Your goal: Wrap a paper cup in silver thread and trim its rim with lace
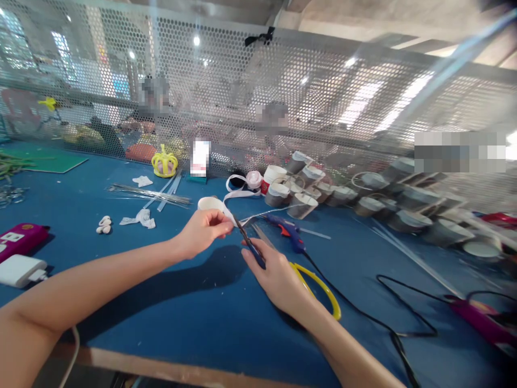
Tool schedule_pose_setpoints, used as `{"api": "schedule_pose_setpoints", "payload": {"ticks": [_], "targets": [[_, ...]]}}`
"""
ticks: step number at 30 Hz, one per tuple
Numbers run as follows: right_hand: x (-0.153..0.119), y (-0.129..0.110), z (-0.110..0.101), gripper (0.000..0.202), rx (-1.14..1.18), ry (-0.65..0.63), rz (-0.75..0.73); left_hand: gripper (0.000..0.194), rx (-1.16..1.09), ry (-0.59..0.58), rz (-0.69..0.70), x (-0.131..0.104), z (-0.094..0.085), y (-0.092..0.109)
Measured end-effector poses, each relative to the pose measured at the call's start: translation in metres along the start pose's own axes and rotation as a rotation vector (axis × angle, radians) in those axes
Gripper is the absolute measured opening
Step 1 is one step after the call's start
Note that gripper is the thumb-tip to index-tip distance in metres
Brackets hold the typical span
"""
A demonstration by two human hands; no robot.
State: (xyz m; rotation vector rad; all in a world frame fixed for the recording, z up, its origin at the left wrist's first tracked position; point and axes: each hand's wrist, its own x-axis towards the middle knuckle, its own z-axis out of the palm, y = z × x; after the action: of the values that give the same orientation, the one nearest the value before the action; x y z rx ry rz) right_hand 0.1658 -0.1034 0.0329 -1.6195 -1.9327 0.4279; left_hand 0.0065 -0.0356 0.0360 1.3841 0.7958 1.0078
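Note:
My left hand [204, 233] is closed in a pinch on the end of a white ribbon [210, 204], which curls above its fingers and runs back across the table. My right hand [274, 272] is wrapped round dark pliers with a blue handle [255, 254]. Their dark jaws reach up to the ribbon beside my left fingertips; whether they bite on it I cannot tell. A thin pale wire [278, 210] stretches rightward from near the jaws. Partly hidden under my right hand and wrist lie yellow-handled scissors [329, 298], blades pointing away from me.
Beyond my right hand lies a blue glue gun [285, 229] with a black cord [351, 303]. Several wrapped pots [278, 195] line the back right. A yellow crown-shaped piece [164, 163], thin wires [149, 194] and a phone [200, 158] sit farther back, before a perforated metal screen [226, 81].

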Motion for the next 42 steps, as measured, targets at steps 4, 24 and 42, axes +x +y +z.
{"api": "schedule_pose_setpoints", "payload": {"ticks": [4,24,42], "targets": [[0.001,0.001,0.0,0.023,-0.013,0.037,-0.057,0.019,-0.375,-0.159,-0.342,0.002,-0.001,0.008],[-0.004,-0.009,-0.006,0.025,0.147,-0.112,0.129,0.019,1.27,0.121,1.275,0.004,-0.016,-0.002],[-0.003,-0.005,-0.007,0.029,0.131,-0.074,0.069,0.018,-0.588,-0.151,-0.348,-0.005,0.009,0.007]]}}
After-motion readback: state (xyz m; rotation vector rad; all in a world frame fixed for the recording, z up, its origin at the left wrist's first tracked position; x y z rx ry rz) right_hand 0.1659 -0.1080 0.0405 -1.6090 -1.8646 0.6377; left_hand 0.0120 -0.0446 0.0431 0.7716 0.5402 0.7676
